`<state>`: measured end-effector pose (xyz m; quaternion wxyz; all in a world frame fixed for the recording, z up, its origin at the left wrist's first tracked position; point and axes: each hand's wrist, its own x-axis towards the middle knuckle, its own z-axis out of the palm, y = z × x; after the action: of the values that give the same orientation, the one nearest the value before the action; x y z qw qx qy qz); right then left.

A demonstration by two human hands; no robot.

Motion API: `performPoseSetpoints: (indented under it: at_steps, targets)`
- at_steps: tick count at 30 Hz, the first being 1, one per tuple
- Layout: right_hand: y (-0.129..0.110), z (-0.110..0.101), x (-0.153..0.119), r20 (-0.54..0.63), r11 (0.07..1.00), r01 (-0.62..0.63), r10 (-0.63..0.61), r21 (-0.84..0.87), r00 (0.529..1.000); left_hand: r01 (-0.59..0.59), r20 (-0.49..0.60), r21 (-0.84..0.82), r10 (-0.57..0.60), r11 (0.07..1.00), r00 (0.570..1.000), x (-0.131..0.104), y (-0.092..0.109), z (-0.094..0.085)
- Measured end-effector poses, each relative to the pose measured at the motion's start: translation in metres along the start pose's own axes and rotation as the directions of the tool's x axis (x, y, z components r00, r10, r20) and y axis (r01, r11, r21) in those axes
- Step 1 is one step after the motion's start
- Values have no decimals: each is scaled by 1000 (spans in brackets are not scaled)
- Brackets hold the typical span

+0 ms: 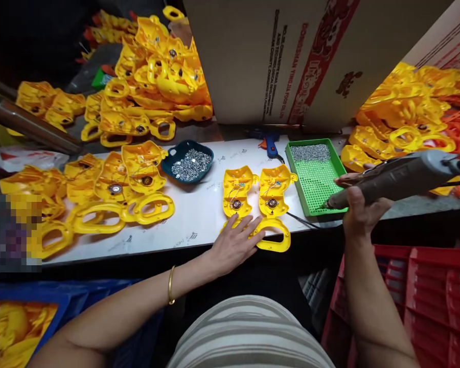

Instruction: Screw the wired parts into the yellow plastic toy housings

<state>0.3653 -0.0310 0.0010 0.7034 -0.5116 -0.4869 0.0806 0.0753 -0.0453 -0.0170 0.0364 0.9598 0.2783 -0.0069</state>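
Note:
My left hand (235, 244) lies with its fingers spread over the handle of a yellow plastic shell (237, 191) at the table's front edge. Right beside it is a second yellow shell (273, 191) with wires, a round metal part and a looped handle. My right hand (362, 207) is wrapped round a grey electric screwdriver (398, 176), whose tip points down to the left over a green perforated tray (305, 191). Small screws (310, 152) fill the far end of this tray.
Several yellow shells (115, 176) stand on the left, with more heaped behind. A dark bowl (187, 161) holds small metal parts. A glue gun (271, 144) lies before a large carton (268, 66). Red crate (425, 301) at lower right; blue crate (67, 301) at lower left.

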Motion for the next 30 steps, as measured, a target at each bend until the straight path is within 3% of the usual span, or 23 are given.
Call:
performPoseSetpoints:
  at_steps: [2,3,5,6,7,9,10,11,13,15,20,25,30]
  targets:
    - [-12,-3,-11,-117,986,92,-109,-140,987,4,1,37,-4,999,1000,-6,-7,-5]
    - [-21,-3,-19,-213,966,144,-191,-215,958,10,2,56,-10,998,1000,-10,-11,-6]
    - [-39,2,-35,-394,896,258,-397,-360,829,9,-8,90,-8,996,1000,-18,-21,-9]
    - [-47,9,-42,-409,865,333,-477,-376,778,1,-15,104,1,995,1000,-23,-27,-9]
    - [-52,17,-47,-349,867,378,-481,-326,804,-12,-21,116,14,993,1000,-27,-33,-9]
    - [-51,42,-46,-47,920,359,-370,-158,928,-43,-19,135,46,990,999,-37,-46,-7]
    - [-44,58,-40,99,952,280,-269,-123,958,-62,-8,144,64,988,998,-42,-53,-7]
    - [-34,74,-30,236,974,179,-143,-141,961,-83,7,153,83,985,997,-47,-60,-6]
    - [-7,106,-6,366,956,21,91,-292,926,-135,41,171,130,976,991,-57,-74,-7]
    - [21,136,18,412,830,-30,307,-556,858,-190,55,186,182,964,982,-66,-85,-9]
    - [65,176,44,356,701,-80,452,-708,818,-294,54,237,290,926,956,-86,-107,-19]
    - [81,186,46,291,631,-138,528,-764,798,-310,53,210,306,927,951,-104,-125,-27]
    - [75,180,45,324,710,-159,494,-686,807,-184,116,171,166,968,979,-120,-130,-32]
